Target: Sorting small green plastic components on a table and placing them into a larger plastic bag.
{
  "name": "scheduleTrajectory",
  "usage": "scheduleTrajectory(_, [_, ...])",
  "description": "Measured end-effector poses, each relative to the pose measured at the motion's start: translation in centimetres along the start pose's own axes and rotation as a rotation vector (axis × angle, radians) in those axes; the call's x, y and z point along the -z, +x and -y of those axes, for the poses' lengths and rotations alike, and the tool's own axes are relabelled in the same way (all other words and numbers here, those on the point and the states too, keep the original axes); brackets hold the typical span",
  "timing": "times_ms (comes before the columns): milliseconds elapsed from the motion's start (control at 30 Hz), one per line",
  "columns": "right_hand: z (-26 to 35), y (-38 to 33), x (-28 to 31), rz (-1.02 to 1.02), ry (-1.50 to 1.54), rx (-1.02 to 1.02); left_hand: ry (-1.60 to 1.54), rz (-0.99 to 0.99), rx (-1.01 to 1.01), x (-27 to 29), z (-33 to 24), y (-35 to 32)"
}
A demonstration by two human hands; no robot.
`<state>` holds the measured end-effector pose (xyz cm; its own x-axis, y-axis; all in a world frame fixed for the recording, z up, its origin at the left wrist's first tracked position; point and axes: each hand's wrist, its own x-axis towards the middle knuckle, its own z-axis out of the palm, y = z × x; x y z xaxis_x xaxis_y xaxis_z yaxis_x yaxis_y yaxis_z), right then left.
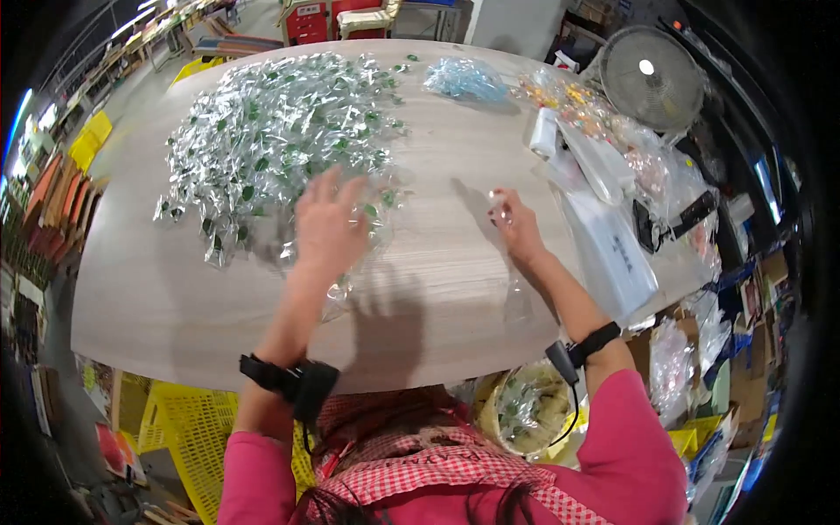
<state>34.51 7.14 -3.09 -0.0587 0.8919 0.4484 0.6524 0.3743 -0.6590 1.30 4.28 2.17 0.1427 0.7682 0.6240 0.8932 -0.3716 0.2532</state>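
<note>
A wide pile of small clear plastic packets with green pieces in them [280, 122] covers the left and far part of the table [455, 297]. Over the pile's near right edge is my left hand [332, 229], its fingers spread and slightly blurred, with nothing seen in it. To the right, above bare tabletop, my right hand [518, 229] has its fingers curled together around a small clear, shiny plastic piece [500, 210]; its exact kind is too small to tell. A few stray packets [337, 293] lie near my left wrist.
A bundle of bluish clear plastic [465, 79] sits at the far edge. Flat clear bags [608, 249] are stacked at right, beside a white roll [543, 133] and orange-and-clear packets [577, 105]. A round fan [652, 80] stands beyond. Below are a bin [529, 407] and yellow crate [197, 437].
</note>
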Motion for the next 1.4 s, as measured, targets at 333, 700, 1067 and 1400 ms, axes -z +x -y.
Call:
scheduleTrajectory(333, [5.9,-1.7,8.5,0.238,-0.05,-0.077,-0.438,0.19,0.19,-5.3,4.4,0.3])
scheduleTrajectory(700, [2.9,-11.5,7.4,0.339,-0.33,-0.016,-0.865,0.117,0.287,-3.5,2.8,3.7])
scheduleTrajectory(1067, [9.0,-7.0,4.4,0.335,0.631,-0.347,-1.129,0.6,0.282,-4.2,-14.3,-5.2])
scheduleTrajectory(1400, [1.3,-19.4,14.4,-0.488,-0.029,-0.304,-0.368,0.31,-0.184,0.8,-4.6,-4.2])
